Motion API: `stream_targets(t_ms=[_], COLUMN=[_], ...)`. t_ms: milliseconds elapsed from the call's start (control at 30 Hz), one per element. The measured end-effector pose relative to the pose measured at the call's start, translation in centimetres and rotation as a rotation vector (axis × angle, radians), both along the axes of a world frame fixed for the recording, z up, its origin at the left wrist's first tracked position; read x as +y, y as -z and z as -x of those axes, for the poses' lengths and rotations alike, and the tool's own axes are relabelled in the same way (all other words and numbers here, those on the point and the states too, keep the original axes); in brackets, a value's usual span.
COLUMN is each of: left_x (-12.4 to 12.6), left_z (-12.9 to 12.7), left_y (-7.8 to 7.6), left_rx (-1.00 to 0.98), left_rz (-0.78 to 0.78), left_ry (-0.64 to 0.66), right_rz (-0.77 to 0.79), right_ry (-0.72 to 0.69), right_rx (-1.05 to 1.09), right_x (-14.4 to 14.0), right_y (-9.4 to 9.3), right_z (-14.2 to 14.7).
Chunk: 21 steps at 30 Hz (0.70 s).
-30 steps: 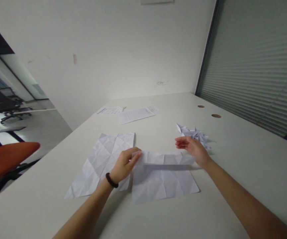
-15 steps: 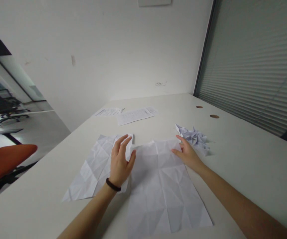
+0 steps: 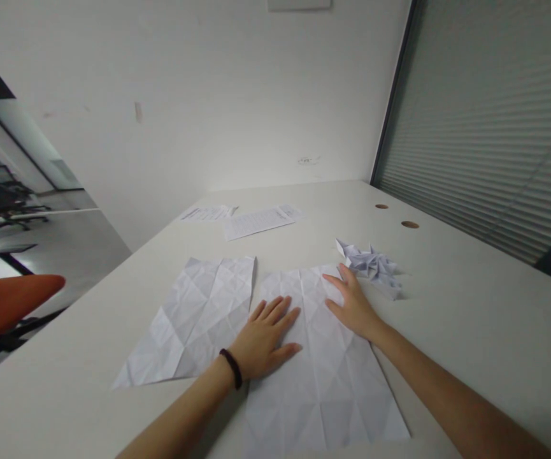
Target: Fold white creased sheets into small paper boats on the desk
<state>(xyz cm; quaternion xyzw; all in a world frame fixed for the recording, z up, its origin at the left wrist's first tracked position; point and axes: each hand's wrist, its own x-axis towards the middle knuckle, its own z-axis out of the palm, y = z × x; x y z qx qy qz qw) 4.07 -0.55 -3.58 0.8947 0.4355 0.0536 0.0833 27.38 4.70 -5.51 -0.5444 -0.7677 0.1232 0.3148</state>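
Observation:
A creased white paper sheet (image 3: 323,382) lies unfolded on the white table (image 3: 471,331) in front of me. My left hand (image 3: 265,338), with a dark band on its wrist, rests flat on the sheet's left half, fingers spread. Flat on the upper right part of the same sheet lies my right hand (image 3: 351,306), fingers apart. Neither hand holds anything. A second creased sheet (image 3: 193,312) lies just left of the first, beside my left hand. A pile of folded paper shapes (image 3: 371,264) sits just beyond my right hand's fingertips.
Printed pages (image 3: 256,221) lie farther back on the table near the wall. Two round cable holes (image 3: 409,224) are at the back right. A slatted blind (image 3: 495,127) lines the right side. An orange chair (image 3: 7,306) stands off the table's left edge.
The sheet, folded over at its far edge a second ago, has been opened out flat. Both hands let go of it and now press flat on it, the left hand having slid nearer.

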Motion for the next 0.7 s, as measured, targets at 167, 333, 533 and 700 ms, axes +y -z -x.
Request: stream_targets(t_ms=[167, 333, 533, 700], left_x=[0.1, 0.6, 1.6, 1.9], left_z=[-0.1, 0.1, 1.1, 1.2], left_y=[-0.2, 0.5, -0.5, -1.2], left_rx=[-0.025, -0.224, -0.686, -0.742], left_rz=[0.014, -0.063, 0.078, 0.148], left_ry=[-0.025, -0.225, -0.497, -0.45], right_rz=[0.026, 0.079, 0.053, 0.064], right_ry=[-0.146, -0.187, -0.175, -0.184], right_rx=[-0.211, -0.373, -0.387, -0.379], right_x=[-0.4, -0.8, -0.8, -0.7], right_y=[-0.2, 0.1, 0.1, 0.1], right_z=[0.0, -0.1, -0.1, -0.1])
